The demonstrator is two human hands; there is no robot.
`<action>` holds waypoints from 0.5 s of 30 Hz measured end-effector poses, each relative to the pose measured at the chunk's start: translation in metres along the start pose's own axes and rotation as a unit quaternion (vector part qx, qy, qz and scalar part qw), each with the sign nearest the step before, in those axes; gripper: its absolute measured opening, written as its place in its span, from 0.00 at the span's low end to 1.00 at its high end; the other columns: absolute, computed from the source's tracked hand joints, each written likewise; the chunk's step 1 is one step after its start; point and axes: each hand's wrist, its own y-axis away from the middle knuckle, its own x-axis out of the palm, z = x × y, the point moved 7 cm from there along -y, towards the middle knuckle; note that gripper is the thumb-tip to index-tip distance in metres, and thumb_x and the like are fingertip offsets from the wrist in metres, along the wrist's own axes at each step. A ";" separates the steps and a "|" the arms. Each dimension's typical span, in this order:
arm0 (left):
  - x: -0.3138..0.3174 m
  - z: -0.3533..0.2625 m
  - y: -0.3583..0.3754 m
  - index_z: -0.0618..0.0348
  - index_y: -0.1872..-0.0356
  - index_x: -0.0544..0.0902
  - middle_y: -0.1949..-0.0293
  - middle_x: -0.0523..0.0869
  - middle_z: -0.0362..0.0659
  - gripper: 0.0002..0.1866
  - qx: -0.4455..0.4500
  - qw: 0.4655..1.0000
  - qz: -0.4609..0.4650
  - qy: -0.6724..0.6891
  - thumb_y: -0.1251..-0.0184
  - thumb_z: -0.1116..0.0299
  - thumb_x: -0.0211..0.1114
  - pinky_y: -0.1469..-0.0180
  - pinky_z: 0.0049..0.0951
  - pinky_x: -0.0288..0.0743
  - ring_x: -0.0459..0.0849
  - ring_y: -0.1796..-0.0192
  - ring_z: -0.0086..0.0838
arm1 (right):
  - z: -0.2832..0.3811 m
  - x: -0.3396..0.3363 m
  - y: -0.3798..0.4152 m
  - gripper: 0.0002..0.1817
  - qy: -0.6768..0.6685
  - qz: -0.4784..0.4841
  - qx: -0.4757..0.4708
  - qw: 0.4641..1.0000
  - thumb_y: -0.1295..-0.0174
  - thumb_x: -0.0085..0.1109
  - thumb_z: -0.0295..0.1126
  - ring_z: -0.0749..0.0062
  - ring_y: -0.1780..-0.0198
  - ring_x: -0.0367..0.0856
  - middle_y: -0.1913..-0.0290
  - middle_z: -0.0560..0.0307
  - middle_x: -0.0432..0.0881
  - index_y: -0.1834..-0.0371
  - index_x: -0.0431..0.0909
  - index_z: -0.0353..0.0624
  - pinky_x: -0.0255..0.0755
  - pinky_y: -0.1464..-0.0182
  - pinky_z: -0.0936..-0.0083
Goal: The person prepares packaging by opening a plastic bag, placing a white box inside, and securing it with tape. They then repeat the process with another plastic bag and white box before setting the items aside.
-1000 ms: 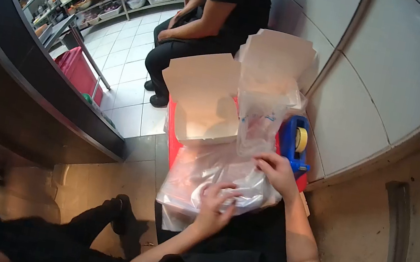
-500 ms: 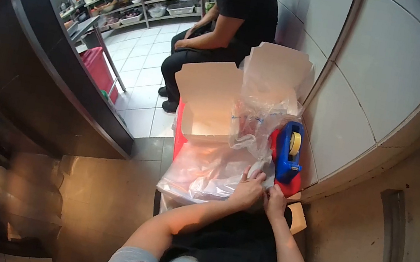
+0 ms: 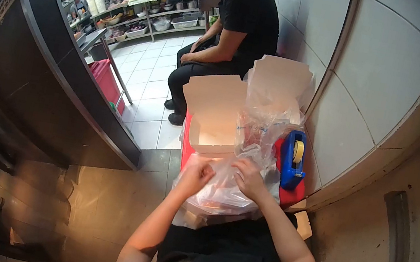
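A clear plastic bag (image 3: pixel 220 197) lies in front of me, its film spread over the near end of the red surface. My left hand (image 3: pixel 198 176) is closed at the bag's left side, fingers curled onto the film. On the other side my right hand (image 3: pixel 248 179) has its fingers bent and pinched on the same bag. Just beyond stands an open cardboard box (image 3: pixel 215 118) with its lid raised. More crumpled clear plastic (image 3: pixel 260 131) sits to the right of it, in front of a second open box (image 3: pixel 279 81).
A blue tape dispenser (image 3: pixel 293 159) with a yellow roll stands on the red surface (image 3: pixel 293 193), close to the tiled wall (image 3: pixel 360 107). A person in black (image 3: pixel 245 25) sits past the boxes. Kitchen shelves (image 3: pixel 153 6) and a red bin (image 3: pixel 104 78) are farther off.
Both hands have moved left, away from the bunched plastic near the tape dispenser. They are now apart on the bag, the left hand farther left. The view has shifted slightly.
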 end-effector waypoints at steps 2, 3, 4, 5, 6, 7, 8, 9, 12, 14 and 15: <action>0.004 -0.037 0.025 0.64 0.68 0.75 0.78 0.77 0.42 0.07 0.065 0.995 0.053 0.048 0.39 0.71 0.63 0.69 0.26 0.70 0.76 0.73 0.26 | -0.044 0.034 -0.012 0.16 0.035 0.019 -0.005 0.999 0.52 0.57 0.24 0.49 0.48 0.73 0.52 0.44 0.75 0.57 0.76 0.37 0.68 0.46 0.63; 0.000 -0.056 0.039 0.64 0.67 0.74 0.77 0.76 0.42 0.06 0.105 0.991 0.058 0.061 0.38 0.73 0.61 0.70 0.26 0.70 0.75 0.74 0.26 | -0.067 0.034 -0.023 0.18 0.021 0.009 0.023 0.999 0.53 0.57 0.24 0.49 0.47 0.72 0.51 0.42 0.75 0.55 0.76 0.37 0.66 0.44 0.62; -0.005 -0.071 0.052 0.64 0.66 0.73 0.77 0.76 0.42 0.05 0.145 0.985 0.062 0.072 0.37 0.74 0.60 0.70 0.26 0.70 0.74 0.75 0.25 | -0.092 0.027 -0.033 0.20 0.006 0.000 0.050 0.999 0.53 0.58 0.25 0.48 0.45 0.71 0.50 0.41 0.76 0.53 0.75 0.37 0.65 0.42 0.61; -0.009 -0.079 0.064 0.64 0.64 0.73 0.77 0.76 0.43 0.05 0.159 0.981 0.071 0.084 0.36 0.74 0.59 0.69 0.27 0.70 0.75 0.75 0.28 | -0.126 0.017 -0.038 0.21 0.082 -0.027 0.107 0.991 0.53 0.57 0.25 0.48 0.45 0.72 0.50 0.40 0.76 0.51 0.74 0.37 0.66 0.42 0.61; -0.013 -0.085 0.076 0.64 0.62 0.72 0.76 0.76 0.45 0.05 0.172 0.977 0.081 0.095 0.36 0.74 0.58 0.69 0.28 0.69 0.75 0.75 0.31 | -0.152 0.004 -0.039 0.23 0.157 -0.055 0.164 0.972 0.53 0.57 0.25 0.48 0.45 0.73 0.50 0.39 0.76 0.49 0.73 0.36 0.66 0.42 0.61; -0.018 -0.093 0.089 0.64 0.60 0.72 0.76 0.77 0.46 0.06 0.185 0.972 0.092 0.107 0.35 0.74 0.56 0.68 0.29 0.69 0.75 0.75 0.33 | -0.169 -0.009 -0.038 0.26 0.155 -0.069 0.251 0.953 0.53 0.55 0.24 0.47 0.47 0.74 0.53 0.37 0.77 0.46 0.71 0.34 0.68 0.43 0.60; -0.024 -0.099 0.101 0.63 0.58 0.72 0.76 0.77 0.46 0.07 0.148 0.973 0.118 0.136 0.34 0.73 0.56 0.68 0.28 0.69 0.75 0.75 0.32 | -0.189 -0.010 -0.034 0.25 0.131 -0.077 0.272 0.950 0.49 0.57 0.27 0.53 0.51 0.77 0.52 0.41 0.77 0.45 0.69 0.34 0.69 0.45 0.61; -0.031 -0.107 0.113 0.63 0.56 0.72 0.76 0.76 0.45 0.08 0.111 0.969 0.143 0.166 0.33 0.73 0.55 0.68 0.28 0.69 0.75 0.75 0.31 | -0.178 -0.012 -0.037 0.25 0.040 -0.069 0.272 0.959 0.48 0.57 0.28 0.55 0.52 0.78 0.52 0.42 0.77 0.44 0.69 0.34 0.70 0.46 0.63; -0.045 -0.134 0.139 0.62 0.49 0.72 0.77 0.76 0.43 0.12 0.121 0.946 0.212 0.212 0.31 0.71 0.52 0.68 0.27 0.70 0.75 0.75 0.30 | -0.136 -0.015 -0.027 0.26 -0.206 -0.030 0.227 0.951 0.40 0.59 0.37 0.65 0.50 0.76 0.51 0.48 0.76 0.41 0.66 0.35 0.71 0.47 0.72; -0.050 -0.148 0.150 0.61 0.43 0.70 0.76 0.77 0.43 0.16 0.176 0.935 0.236 0.196 0.29 0.70 0.49 0.67 0.27 0.72 0.76 0.75 0.29 | -0.086 -0.023 -0.007 0.29 -0.357 0.026 0.303 0.883 0.39 0.59 0.42 0.65 0.46 0.74 0.47 0.49 0.74 0.39 0.64 0.38 0.68 0.44 0.72; -0.055 -0.154 0.151 0.61 0.42 0.70 0.76 0.77 0.43 0.16 0.204 0.933 0.223 0.197 0.29 0.70 0.49 0.68 0.27 0.71 0.76 0.75 0.29 | -0.077 -0.010 0.005 0.30 -0.487 0.042 0.292 0.822 0.39 0.59 0.43 0.66 0.45 0.73 0.47 0.49 0.74 0.38 0.63 0.39 0.67 0.44 0.73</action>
